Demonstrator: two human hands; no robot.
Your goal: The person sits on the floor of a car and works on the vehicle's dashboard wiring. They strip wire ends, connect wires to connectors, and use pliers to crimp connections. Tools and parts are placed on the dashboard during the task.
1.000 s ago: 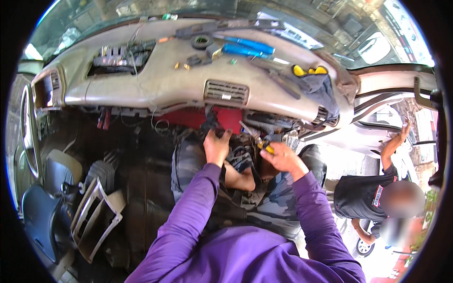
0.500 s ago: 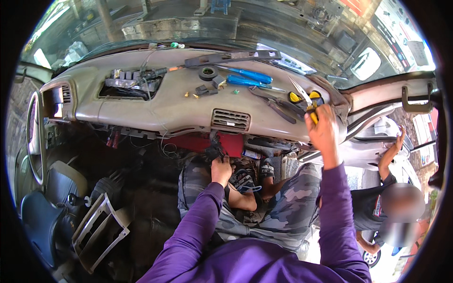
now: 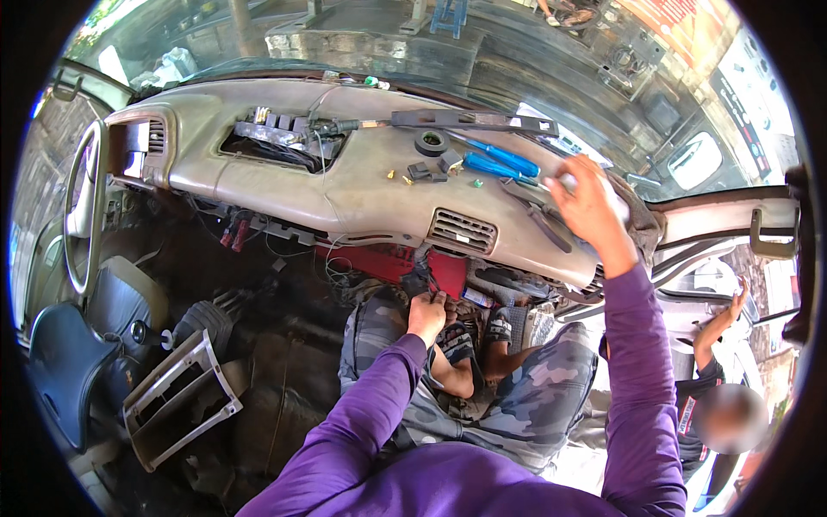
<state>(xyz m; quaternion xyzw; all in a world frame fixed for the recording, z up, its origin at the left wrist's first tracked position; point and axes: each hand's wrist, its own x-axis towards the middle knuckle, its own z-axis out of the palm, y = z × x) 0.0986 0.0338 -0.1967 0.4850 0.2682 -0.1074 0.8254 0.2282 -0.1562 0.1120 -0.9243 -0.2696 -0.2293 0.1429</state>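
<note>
From the left, my left hand [image 3: 425,319] stayed low under the beige moulded dashboard [image 3: 379,200], fingers pinched round the lower end of a black, tangled wiring bundle [image 3: 419,274]. It rose just beyond those fingertips, with a bright red flat panel [image 3: 448,274] just to their right. So the bundle was kept in place.

The change was on my other side: my right hand [image 3: 590,202] had moved left across the dashboard top, and the yellow-handled metal tool it carried half a second earlier no longer showed. I took that as a pause for the tools. Two blue-handled screwdrivers [image 3: 504,162] lay just left of those fingers, dark-handled steel pliers [image 3: 546,229] just below. The fingers were bent and blurred; I cannot tell whether they gripped anything.
</note>
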